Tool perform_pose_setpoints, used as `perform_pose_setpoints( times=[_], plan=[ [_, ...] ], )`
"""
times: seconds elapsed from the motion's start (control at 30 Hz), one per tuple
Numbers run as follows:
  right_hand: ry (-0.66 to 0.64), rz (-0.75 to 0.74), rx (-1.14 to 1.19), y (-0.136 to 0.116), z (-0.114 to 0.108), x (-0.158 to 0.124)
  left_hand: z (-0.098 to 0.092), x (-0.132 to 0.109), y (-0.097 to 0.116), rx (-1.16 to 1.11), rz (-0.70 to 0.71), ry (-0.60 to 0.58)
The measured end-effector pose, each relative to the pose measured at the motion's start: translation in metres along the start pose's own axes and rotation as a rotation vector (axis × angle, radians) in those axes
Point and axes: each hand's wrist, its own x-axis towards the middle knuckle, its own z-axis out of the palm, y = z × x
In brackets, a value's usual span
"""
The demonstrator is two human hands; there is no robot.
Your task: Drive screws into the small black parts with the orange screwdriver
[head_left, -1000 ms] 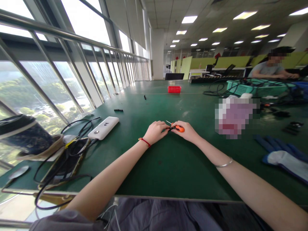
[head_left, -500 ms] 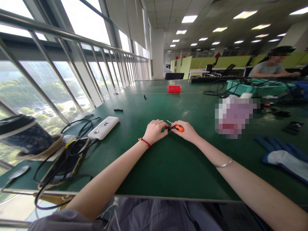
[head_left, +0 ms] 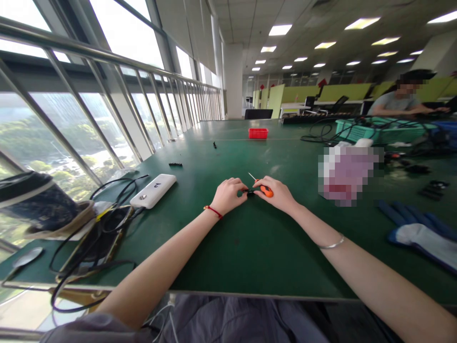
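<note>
In the middle of the green table (head_left: 235,257), my left hand (head_left: 230,196) pinches a small black part (head_left: 249,191) between thumb and fingertips. My right hand (head_left: 276,191) is closed around the orange and black handle of a screwdriver (head_left: 266,191). Its thin metal shaft sticks out past the fingers, pointing up and to the left, away from the black part. The right fingertips are close to the part's right end; whether they touch it I cannot tell. The part's exact kind is too small to make out.
A white power bank (head_left: 154,191) with a cable lies left, beside a bag-like black item (head_left: 94,243). Small black pieces (head_left: 175,165) lie farther off. A red bin (head_left: 258,133) stands ahead. Right are a blue-white glove (head_left: 421,236), a teal basket (head_left: 385,129) and a seated person (head_left: 400,102).
The screwdriver's shaft has tilted more upward in my right hand. The right fingertips have shifted slightly at the black part; my left hand is nearly where it was.
</note>
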Motion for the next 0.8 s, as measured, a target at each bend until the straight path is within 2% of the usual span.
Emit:
perform_pose_setpoints(
  times=[0.13, 0.4, 0.5, 0.6, 0.7, 0.8],
  plan=[
    [-0.022, -0.086, -0.011, -0.001, -0.001, 0.000, 0.001, 0.000, 0.003, -0.030, 0.021, -0.007],
    [-0.003, -0.110, -0.024, -0.003, -0.004, 0.000, -0.002, 0.000, 0.009, -0.051, -0.017, 0.010],
    [0.099, -0.059, -0.006, 0.000, -0.009, 0.001, 0.001, -0.001, 0.011, -0.122, -0.063, 0.012],
    [0.208, 0.017, 0.017, 0.008, -0.012, 0.002, 0.007, -0.002, 0.012, -0.160, -0.106, -0.054],
    [0.209, 0.063, 0.000, 0.017, -0.012, 0.002, 0.010, 0.000, 0.011, -0.142, -0.116, -0.129],
    [0.183, 0.083, -0.009, 0.021, -0.010, 0.001, 0.002, 0.004, -0.001, -0.063, -0.188, -0.119]
  ],
)
